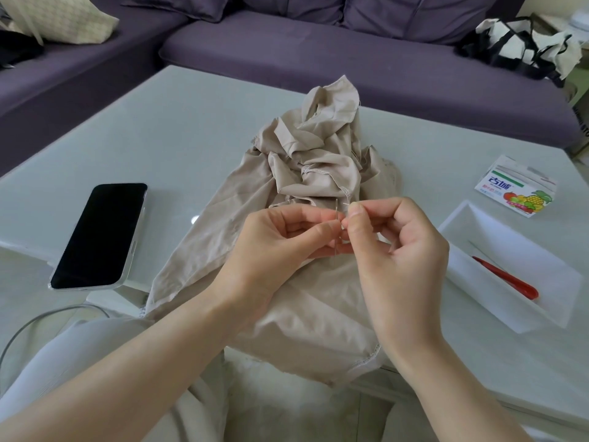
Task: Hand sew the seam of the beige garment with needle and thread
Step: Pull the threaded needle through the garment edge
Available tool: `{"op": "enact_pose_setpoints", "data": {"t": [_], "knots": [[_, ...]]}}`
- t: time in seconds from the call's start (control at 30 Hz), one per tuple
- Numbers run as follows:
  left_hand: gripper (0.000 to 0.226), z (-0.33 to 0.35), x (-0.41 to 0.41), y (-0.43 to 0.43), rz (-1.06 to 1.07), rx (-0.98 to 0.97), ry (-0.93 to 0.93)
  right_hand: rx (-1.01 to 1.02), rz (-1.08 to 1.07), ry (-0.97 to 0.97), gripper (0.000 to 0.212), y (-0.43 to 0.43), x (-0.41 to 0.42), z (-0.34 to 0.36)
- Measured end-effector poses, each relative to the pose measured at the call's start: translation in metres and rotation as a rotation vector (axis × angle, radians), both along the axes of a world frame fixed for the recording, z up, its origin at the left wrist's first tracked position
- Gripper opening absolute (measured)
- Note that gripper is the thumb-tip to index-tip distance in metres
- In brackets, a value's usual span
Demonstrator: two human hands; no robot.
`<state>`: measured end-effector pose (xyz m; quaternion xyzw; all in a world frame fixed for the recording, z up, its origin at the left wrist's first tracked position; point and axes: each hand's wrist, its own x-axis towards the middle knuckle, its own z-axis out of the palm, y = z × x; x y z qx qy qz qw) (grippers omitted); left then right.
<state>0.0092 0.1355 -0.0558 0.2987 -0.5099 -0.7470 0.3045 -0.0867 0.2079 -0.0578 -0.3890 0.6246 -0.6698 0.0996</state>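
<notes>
A purple-grey corner sofa (pixel 318 55) ran along the far side and down the left, its back cushions (pixel 414 11) in the same cloth. A patterned cream cushion or bag (pixel 63 17) lay on its left stretch, and a cream bag with black straps (pixel 522 43) slumped at its right end. In front stood a low table (pixel 143 138) with a pale, glossy grey-green top, which caught soft, even light and one small glare. Below its near edge a pale floor (pixel 287 406) showed, blurred

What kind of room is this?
Probably a home living room: a purple sofa runs along two sides of a pale coffee table, where a phone lies beside the beige garment.
</notes>
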Motion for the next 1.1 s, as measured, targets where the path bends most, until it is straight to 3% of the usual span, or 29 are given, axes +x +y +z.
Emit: {"op": "enact_pose_setpoints", "data": {"t": [0.4,1.1], "knots": [[0.031,-0.0007,0.0009,0.0003,-0.011,-0.002,0.003,-0.046,-0.042,0.177,0.005,-0.0012,-0.0021,-0.0060],[0.027,-0.0004,0.0022,-0.0010,-0.053,-0.013,0.025,-0.064,-0.045,0.193,0.005,-0.0019,-0.0030,-0.0085]]}}
